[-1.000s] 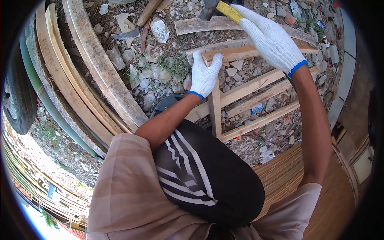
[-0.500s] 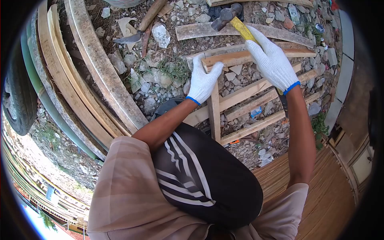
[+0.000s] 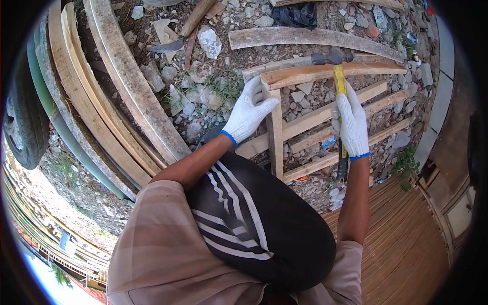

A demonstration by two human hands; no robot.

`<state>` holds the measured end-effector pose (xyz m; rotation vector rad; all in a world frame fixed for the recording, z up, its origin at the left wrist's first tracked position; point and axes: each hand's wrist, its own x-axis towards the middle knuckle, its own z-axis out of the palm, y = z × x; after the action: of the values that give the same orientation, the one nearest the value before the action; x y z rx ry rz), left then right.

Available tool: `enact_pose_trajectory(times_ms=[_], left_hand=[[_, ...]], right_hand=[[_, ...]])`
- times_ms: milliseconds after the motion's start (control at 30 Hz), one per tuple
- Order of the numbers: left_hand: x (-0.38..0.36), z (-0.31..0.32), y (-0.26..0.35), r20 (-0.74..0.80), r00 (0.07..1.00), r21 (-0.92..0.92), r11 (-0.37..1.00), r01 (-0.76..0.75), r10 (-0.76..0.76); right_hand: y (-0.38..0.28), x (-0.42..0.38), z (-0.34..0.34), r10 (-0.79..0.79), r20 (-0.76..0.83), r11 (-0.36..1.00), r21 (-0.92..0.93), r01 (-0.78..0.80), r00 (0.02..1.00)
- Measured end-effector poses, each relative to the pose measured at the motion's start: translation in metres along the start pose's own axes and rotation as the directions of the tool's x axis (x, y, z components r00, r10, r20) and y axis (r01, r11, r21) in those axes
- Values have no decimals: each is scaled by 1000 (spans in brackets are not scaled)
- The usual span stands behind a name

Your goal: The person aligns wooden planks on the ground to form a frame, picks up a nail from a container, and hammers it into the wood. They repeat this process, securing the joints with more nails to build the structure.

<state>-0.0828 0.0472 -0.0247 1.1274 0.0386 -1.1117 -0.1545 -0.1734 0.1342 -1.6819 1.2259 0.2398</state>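
My right hand (image 3: pixel 352 122), in a white glove, grips the yellow handle of a hammer (image 3: pixel 339 81). The hammer's dark head lies over the far side of a wooden beam (image 3: pixel 315 73). My left hand (image 3: pixel 249 114), gloved too, is wrapped round the corner where the beam's left end meets an upright wooden piece (image 3: pixel 275 137). Its thumb is on the near side, and some fingers are hidden behind the wood. Wooden slats (image 3: pixel 333 113) run rightward from the upright piece.
Curved boards (image 3: pixel 127 81) and a green pole (image 3: pixel 68 129) stretch along the left, beside a tire (image 3: pixel 28 122). A knife (image 3: pixel 168 47) lies among stones. Beyond the beam are a loose plank (image 3: pixel 315 38) and a black bag (image 3: pixel 297 16).
My right hand and the hammer have come down and toward me, the hammer head now nearer the beam. My left hand has shifted slightly down and left, off the beam's top to its corner.
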Motion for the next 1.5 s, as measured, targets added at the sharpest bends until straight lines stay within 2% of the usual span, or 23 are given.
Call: enact_pose_trajectory(times_ms=[167, 233, 267, 333, 400, 467, 500, 533, 600, 633, 733, 900, 967, 1033, 1067, 1133, 1200, 1233, 1333, 1367, 1400, 1467, 1500], left_hand=[[5, 1, -5, -30, 999, 20, 999, 28, -27], [5, 4, -4, -41, 999, 15, 999, -29, 29], [5, 8, 0, -41, 999, 16, 999, -29, 30], [6, 16, 6, -70, 997, 3, 999, 46, -46], [10, 24, 2, -116, 993, 69, 997, 21, -13], [12, 29, 0, -162, 987, 136, 991, 0, 22], [11, 31, 0, -204, 978, 151, 988, -11, 42], [12, 33, 1, -246, 967, 168, 985, -23, 65], [13, 40, 12, -272, 961, 170, 985, -4, 51], [9, 42, 13, -296, 955, 168, 986, 23, 28], [11, 41, 7, -268, 962, 87, 996, -23, 45], [20, 44, -7, -282, 952, 124, 988, -89, 121], [20, 47, -2, -299, 944, 115, 987, -110, 140], [18, 48, 0, -285, 958, 34, 999, -17, 26], [19, 48, -1, -285, 958, 34, 999, -16, 25], [17, 49, -3, -331, 938, 157, 986, -55, 105], [18, 47, -3, -314, 946, 151, 988, -39, 85], [18, 47, -3, -301, 951, 148, 989, -23, 67], [18, 46, -3, -295, 952, 148, 988, -38, 81], [19, 46, -2, -296, 951, 150, 988, -46, 89], [17, 47, -3, -294, 953, 156, 987, -32, 78], [16, 45, -6, -289, 955, 168, 986, -15, 63], [18, 43, -8, -285, 955, 176, 984, -28, 78]], right_hand=[[-9, -3, 10, 15, 62, 999, -35, -12, 998], [-12, 5, 12, -97, 77, 980, -165, 109, 992], [-17, 11, 11, -98, 77, 980, -164, 110, 992], [-36, 26, 6, -228, 248, 865, -392, 312, 942], [-55, 43, 7, -249, 288, 815, -454, 361, 925], [-76, 63, 10, -391, 473, 517, -597, 613, 790], [-87, 71, 14, -388, 499, 421, -652, 631, 775], [-97, 76, 17, -389, 499, 421, -652, 631, 775], [-112, 84, 24, -345, 601, 214, -697, 684, 721], [-114, 83, 28, -443, 626, 129, -664, 737, 641], [-131, 83, 33, -352, 651, 102, -688, 718, 673], [-116, 92, 40, -426, 625, 136, -670, 730, 654], [-110, 91, 43, -363, 716, 34, -629, 776, 596], [-115, 92, 42, -340, 711, 43, -643, 765, 616], [-117, 91, 42, -313, 708, 53, -653, 756, 633], [-117, 101, 36, -352, 683, 101, -652, 751, 640], [-117, 112, 31, -585, 624, 23, -626, 780, 518], [-118, 108, 32, -584, 624, 22, -627, 779, 519], [-116, 95, 40, -469, 430, 319, -732, 602, 772], [-107, 100, 38, -495, 523, 282, -658, 698, 694], [-106, 104, 37, -497, 526, 279, -656, 701, 690], [-116, 98, 44, -248, 767, 7, -609, 793, 592], [-125, 98, 42, -220, 750, 15, -636, 771, 623]])
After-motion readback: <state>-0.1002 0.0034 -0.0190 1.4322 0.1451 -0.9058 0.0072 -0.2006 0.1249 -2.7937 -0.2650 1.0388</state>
